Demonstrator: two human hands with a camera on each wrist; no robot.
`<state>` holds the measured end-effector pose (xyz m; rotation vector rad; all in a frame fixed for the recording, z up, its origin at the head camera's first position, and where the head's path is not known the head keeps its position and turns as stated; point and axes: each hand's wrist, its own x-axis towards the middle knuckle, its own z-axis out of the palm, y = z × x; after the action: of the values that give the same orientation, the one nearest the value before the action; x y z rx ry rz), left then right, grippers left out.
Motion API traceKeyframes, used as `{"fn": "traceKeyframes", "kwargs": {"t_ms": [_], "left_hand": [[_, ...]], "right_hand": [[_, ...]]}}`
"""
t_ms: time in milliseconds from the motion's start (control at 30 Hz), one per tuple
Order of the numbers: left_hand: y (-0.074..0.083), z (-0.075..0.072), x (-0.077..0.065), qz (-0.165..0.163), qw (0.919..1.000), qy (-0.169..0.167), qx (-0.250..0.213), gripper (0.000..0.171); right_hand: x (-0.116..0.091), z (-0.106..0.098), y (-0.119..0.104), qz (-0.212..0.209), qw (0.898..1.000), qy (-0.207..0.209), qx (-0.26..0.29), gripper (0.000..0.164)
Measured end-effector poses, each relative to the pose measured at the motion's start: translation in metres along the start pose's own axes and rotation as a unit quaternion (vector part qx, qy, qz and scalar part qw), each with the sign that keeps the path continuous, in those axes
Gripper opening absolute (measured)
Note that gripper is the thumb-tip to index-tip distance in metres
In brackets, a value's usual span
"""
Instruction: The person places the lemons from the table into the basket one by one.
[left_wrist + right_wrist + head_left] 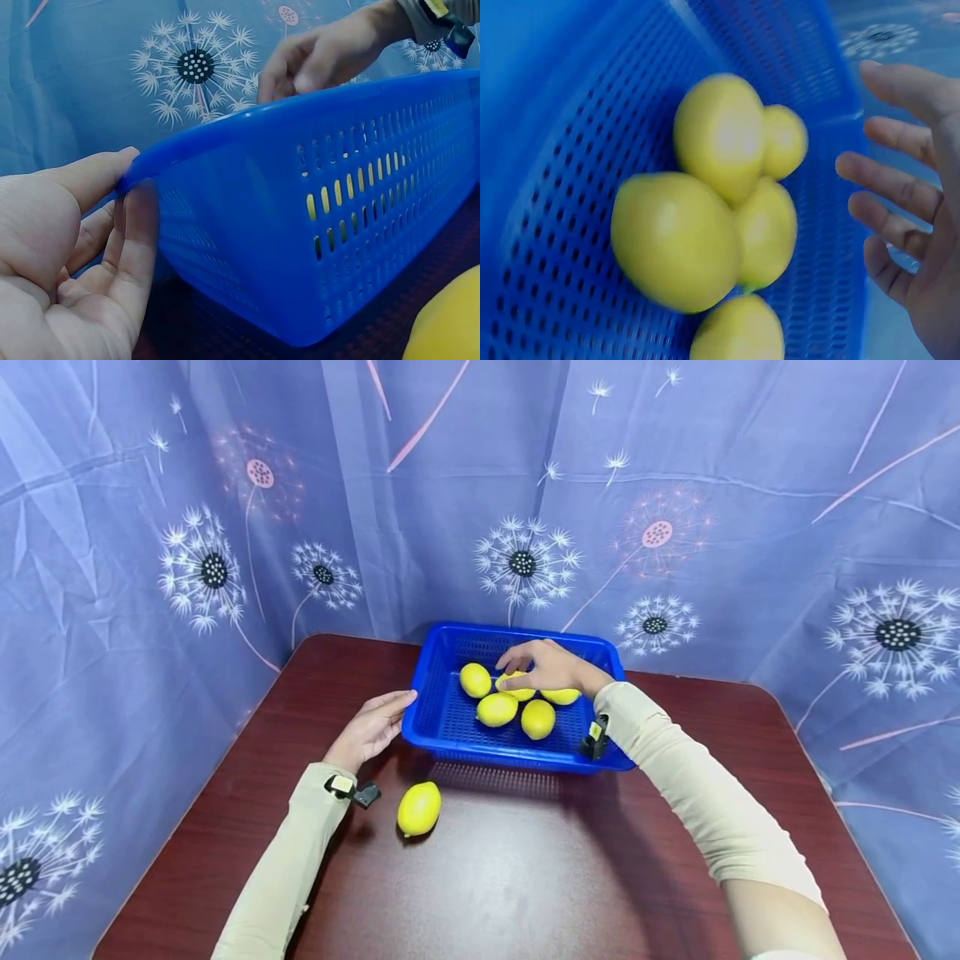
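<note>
A blue plastic basket (495, 753) with slotted walls stands on the table and holds several yellow lemons (497, 710). My left hand (372, 727) pinches its left rim, thumb on top and fingers underneath, as the left wrist view shows on the basket wall (247, 225). Over the lemons hovers my right hand (551, 667), and it overlaps some of them in the head view. In the right wrist view, that hand's fingers (889, 180) are spread and loosely bent, with nothing between them. One more lemon (419, 809) lies on the table in front of the basket, near my left wrist.
The dark red-brown wooden table (712, 827) has a glossy top and rounded back corners. A blue curtain (420, 552) with dandelion prints hangs behind it and along both sides; the basket stands close to the back edge.
</note>
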<state>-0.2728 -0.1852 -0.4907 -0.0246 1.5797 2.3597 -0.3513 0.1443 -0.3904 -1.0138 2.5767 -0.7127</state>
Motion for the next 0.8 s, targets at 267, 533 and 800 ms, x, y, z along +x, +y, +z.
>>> {"fn": "traceKeyframes", "kwargs": {"t_ms": [267, 533, 800], "left_hand": [[0.003, 0.001, 0.0, -0.003, 1.0, 0.0, -0.005, 0.011], [0.003, 0.001, 0.0, -0.005, 1.0, 0.003, -0.006, 0.009], [0.002, 0.001, -0.003, -0.005, 1.0, 0.002, -0.001, 0.01]], "right_hand": [[-0.032, 0.001, -0.029, -0.027, 0.995, 0.094, 0.035, 0.034], [-0.06, 0.027, -0.055, -0.051, 0.987, 0.148, 0.043, 0.032], [-0.087, 0.049, -0.075, -0.053, 0.978, 0.182, 0.083, 0.028]]}}
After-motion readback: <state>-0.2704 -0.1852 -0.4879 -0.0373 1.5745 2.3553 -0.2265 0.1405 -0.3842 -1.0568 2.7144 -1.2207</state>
